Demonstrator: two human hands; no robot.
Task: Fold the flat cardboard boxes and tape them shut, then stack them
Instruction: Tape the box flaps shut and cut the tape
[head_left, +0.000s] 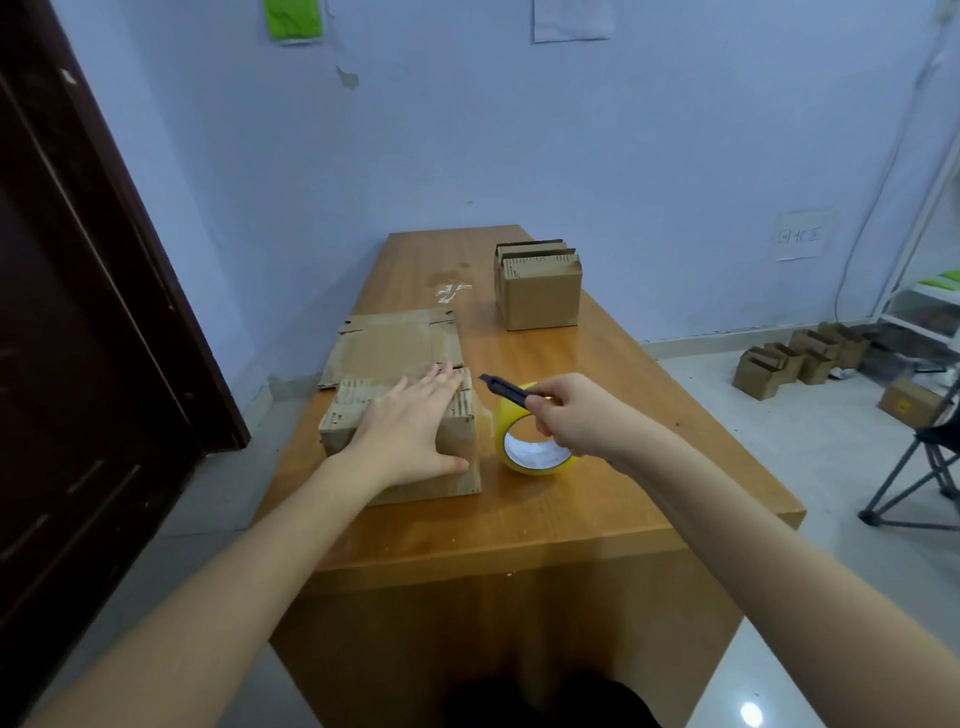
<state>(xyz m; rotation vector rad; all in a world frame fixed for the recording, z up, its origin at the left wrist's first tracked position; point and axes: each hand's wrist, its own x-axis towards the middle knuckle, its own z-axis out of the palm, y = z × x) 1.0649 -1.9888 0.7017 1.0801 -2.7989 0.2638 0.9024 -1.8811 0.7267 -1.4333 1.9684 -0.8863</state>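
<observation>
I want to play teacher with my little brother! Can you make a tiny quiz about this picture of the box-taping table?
1. True or false: the left hand lies flat on the near box.
2. What does the right hand hold? A) scissors B) black cutter C) marker
3. What colour is the tape roll?

Key: 1 true; 2 B; 3 yellow.

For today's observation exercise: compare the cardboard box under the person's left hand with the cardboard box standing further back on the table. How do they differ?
The near box lies under the flat left hand; the far box stands untouched. The near box's top flaps are pressed down, with clear tape running toward the yellow tape roll; the far box's flaps stand slightly raised. The near box sits beside flat cardboard; the far box stands alone. Both are brown, corrugated and rest on the wooden table.
</observation>
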